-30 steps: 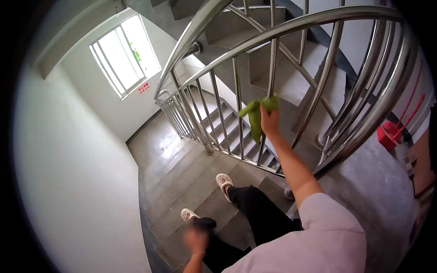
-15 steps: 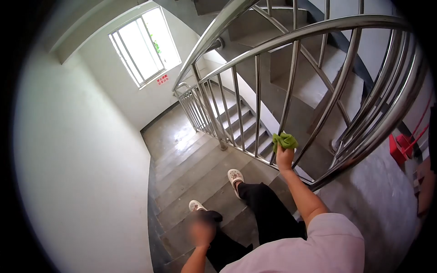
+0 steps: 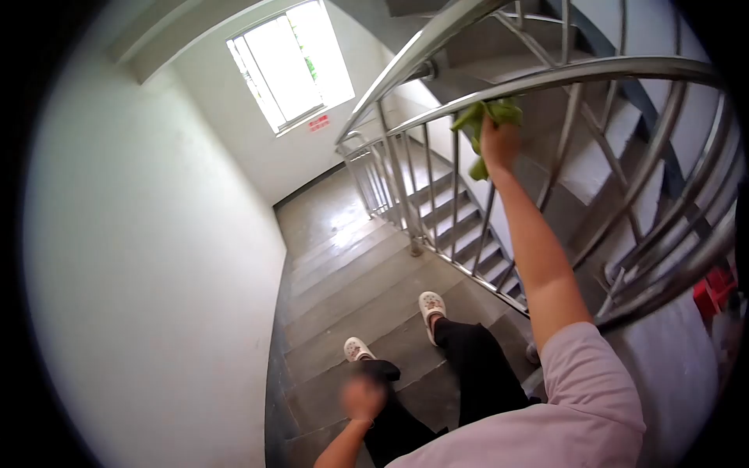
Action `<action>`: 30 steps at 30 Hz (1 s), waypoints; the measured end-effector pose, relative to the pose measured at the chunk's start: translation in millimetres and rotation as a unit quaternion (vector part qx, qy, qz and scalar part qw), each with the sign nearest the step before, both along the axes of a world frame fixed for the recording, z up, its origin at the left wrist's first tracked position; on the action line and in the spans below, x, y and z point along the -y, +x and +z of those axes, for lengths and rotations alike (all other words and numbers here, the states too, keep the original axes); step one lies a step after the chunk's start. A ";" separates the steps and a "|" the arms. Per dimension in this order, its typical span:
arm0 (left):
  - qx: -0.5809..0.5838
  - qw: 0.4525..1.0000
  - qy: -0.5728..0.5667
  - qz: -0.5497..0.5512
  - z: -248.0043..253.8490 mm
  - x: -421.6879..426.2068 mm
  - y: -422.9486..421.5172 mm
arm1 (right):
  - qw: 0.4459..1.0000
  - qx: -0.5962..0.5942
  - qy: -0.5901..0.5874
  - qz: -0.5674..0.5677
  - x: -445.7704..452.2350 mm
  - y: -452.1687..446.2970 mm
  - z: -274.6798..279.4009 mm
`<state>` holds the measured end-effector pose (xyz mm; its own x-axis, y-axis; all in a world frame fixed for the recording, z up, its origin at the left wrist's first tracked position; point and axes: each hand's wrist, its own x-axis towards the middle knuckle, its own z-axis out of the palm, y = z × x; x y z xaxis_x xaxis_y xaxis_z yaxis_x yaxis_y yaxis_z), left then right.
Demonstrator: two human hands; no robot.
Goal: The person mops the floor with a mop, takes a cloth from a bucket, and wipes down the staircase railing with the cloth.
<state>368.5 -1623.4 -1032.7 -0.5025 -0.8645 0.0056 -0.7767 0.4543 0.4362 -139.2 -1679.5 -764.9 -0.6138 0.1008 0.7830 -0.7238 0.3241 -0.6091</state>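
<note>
The right hand (image 3: pixel 499 145) clamps its fingers round a green cloth (image 3: pixel 471 122) by the lower edge of the handrail (image 3: pixel 546 77), bunched presumably for a firmer hold, while from here I can't read the blurred left hand (image 3: pixel 363 398).

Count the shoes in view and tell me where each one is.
2. The left shoe is on the stairs, just past the blurred left hand in the picture; the right shoe is on them too, nearer the railing. Neither is fully hidden; others could be out of view.
</note>
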 end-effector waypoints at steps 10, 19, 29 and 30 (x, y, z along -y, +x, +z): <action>-0.017 0.999 0.011 -0.036 4.9 2.5 -1.6 | 0.985 0.084 -0.049 0.142 -17.0 -7.1 -188.7; -0.025 0.996 0.061 -0.059 14.4 10.8 -17.4 | 0.925 0.322 0.185 0.082 -37.7 12.5 -437.4; 0.028 0.996 0.066 -0.049 19.8 8.7 -13.8 | 0.865 0.313 0.387 0.064 -81.2 7.7 -416.1; 0.028 0.997 0.062 -0.045 19.5 7.2 -12.4 | 0.864 0.311 0.390 0.064 -85.5 14.1 -391.7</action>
